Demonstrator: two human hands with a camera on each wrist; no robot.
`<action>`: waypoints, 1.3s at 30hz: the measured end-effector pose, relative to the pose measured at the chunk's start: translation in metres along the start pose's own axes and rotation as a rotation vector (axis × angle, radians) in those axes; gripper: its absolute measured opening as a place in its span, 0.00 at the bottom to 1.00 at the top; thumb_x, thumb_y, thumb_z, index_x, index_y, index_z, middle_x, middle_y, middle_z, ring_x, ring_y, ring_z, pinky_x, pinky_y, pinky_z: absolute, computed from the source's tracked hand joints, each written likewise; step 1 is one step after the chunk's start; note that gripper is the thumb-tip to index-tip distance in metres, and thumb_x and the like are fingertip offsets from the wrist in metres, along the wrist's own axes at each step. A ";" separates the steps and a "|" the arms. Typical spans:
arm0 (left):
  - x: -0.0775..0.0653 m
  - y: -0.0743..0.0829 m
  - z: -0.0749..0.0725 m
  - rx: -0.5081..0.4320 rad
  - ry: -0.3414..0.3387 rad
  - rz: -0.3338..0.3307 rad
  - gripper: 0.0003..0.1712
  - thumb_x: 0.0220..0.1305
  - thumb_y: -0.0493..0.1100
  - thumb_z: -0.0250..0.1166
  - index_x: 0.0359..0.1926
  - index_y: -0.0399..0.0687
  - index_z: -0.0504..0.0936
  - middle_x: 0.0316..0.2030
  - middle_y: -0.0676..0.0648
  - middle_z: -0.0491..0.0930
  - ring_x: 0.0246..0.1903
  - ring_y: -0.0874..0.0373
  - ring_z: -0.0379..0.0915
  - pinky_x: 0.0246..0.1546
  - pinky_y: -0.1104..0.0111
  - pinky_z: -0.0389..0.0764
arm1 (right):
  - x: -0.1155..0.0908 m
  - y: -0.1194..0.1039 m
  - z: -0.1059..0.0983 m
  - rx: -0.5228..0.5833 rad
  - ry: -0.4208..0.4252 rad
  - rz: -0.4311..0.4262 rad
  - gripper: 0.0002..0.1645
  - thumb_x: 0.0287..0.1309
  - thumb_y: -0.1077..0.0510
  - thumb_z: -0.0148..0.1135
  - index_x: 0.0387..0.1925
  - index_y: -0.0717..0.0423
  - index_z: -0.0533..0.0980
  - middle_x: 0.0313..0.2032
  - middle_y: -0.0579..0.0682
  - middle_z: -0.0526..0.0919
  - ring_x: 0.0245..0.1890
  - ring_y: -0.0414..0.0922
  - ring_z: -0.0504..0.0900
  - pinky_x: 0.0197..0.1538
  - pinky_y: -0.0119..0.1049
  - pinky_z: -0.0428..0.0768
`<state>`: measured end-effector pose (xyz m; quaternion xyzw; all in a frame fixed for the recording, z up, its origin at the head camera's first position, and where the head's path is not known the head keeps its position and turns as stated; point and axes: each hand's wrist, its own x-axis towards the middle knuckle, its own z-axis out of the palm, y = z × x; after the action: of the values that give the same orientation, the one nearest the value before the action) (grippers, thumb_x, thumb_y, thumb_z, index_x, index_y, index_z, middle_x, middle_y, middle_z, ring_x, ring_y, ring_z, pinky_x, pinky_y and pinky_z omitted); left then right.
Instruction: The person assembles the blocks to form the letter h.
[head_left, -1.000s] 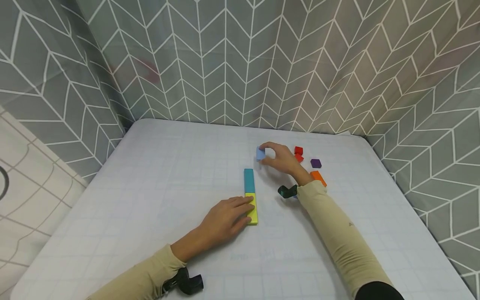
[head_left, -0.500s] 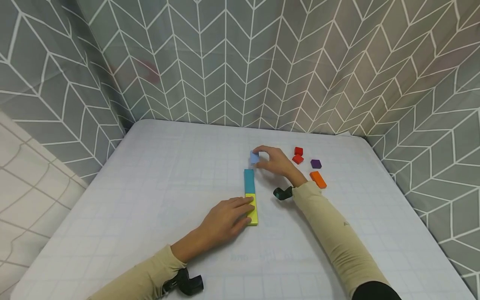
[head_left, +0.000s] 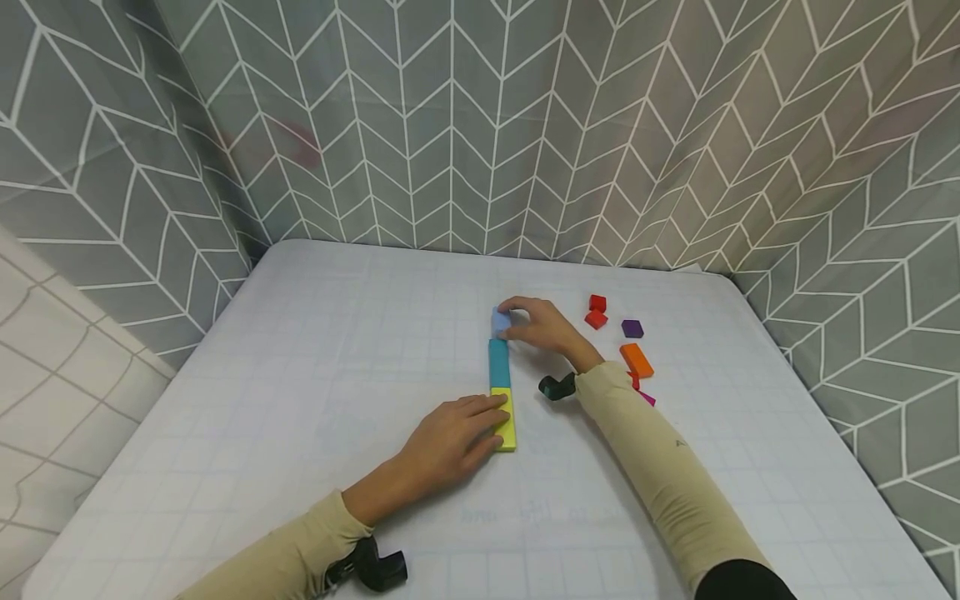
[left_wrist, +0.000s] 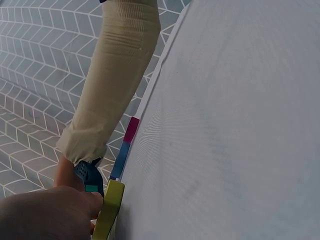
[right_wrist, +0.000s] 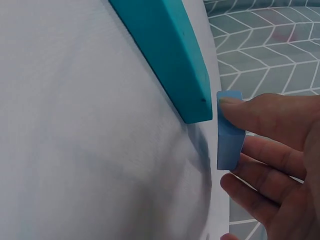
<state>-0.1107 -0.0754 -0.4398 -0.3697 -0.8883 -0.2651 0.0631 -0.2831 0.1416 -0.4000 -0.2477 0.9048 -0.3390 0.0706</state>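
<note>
My left hand [head_left: 450,437] rests its fingers on a yellow block [head_left: 506,437]. Its near part also shows beside the thumb in the left wrist view. End to end with the yellow block lies a teal block [head_left: 498,363], farther from me. My right hand [head_left: 551,325] pinches a light blue block [head_left: 499,321] between thumb and fingers, at the teal block's far end. In the right wrist view the light blue block [right_wrist: 230,145] appears held off the table, with a small gap to the end of the teal block [right_wrist: 175,65].
Right of my right hand lie two red blocks [head_left: 597,302], a purple block [head_left: 632,328] and an orange block [head_left: 637,360]. My right sleeve partly hides a magenta block [head_left: 647,397]. A magenta block [left_wrist: 131,130] and a blue block [left_wrist: 119,160] show in the left wrist view.
My right hand has moved left and slightly toward me with the light blue block, bringing it in line with the teal block. My left hand has stayed put.
</note>
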 end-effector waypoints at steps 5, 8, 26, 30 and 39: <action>0.000 0.000 0.000 0.004 0.009 0.008 0.20 0.73 0.46 0.66 0.62 0.48 0.84 0.68 0.49 0.76 0.66 0.53 0.72 0.65 0.57 0.74 | 0.001 -0.001 0.003 -0.009 -0.011 0.001 0.26 0.65 0.58 0.71 0.63 0.59 0.78 0.67 0.58 0.76 0.70 0.56 0.68 0.72 0.58 0.64; 0.000 0.000 0.000 0.005 0.015 0.014 0.19 0.73 0.46 0.67 0.62 0.47 0.84 0.68 0.49 0.76 0.66 0.52 0.72 0.65 0.56 0.74 | 0.003 0.001 0.005 -0.017 -0.009 -0.005 0.26 0.65 0.58 0.71 0.63 0.59 0.78 0.66 0.58 0.77 0.70 0.56 0.69 0.72 0.57 0.64; 0.000 0.000 0.000 0.018 -0.009 -0.002 0.20 0.74 0.48 0.65 0.63 0.48 0.83 0.69 0.49 0.75 0.67 0.52 0.71 0.66 0.57 0.73 | 0.003 -0.001 0.009 -0.034 -0.016 0.048 0.26 0.68 0.57 0.68 0.65 0.58 0.78 0.67 0.57 0.76 0.72 0.56 0.67 0.74 0.57 0.61; 0.000 0.000 -0.001 0.010 0.009 0.019 0.20 0.74 0.47 0.66 0.62 0.47 0.84 0.68 0.48 0.76 0.66 0.51 0.72 0.65 0.56 0.73 | 0.002 0.000 0.010 -0.017 0.010 0.044 0.23 0.69 0.59 0.66 0.63 0.59 0.79 0.66 0.57 0.77 0.71 0.56 0.68 0.74 0.56 0.62; 0.001 -0.002 0.000 0.008 0.015 0.022 0.20 0.73 0.46 0.66 0.62 0.48 0.84 0.68 0.49 0.76 0.66 0.52 0.72 0.65 0.57 0.74 | 0.002 0.005 0.013 -0.012 0.035 0.002 0.22 0.68 0.62 0.66 0.63 0.60 0.80 0.66 0.58 0.78 0.71 0.55 0.69 0.73 0.55 0.63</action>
<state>-0.1124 -0.0758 -0.4401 -0.3770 -0.8848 -0.2637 0.0740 -0.2833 0.1362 -0.4127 -0.2413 0.9081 -0.3380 0.0538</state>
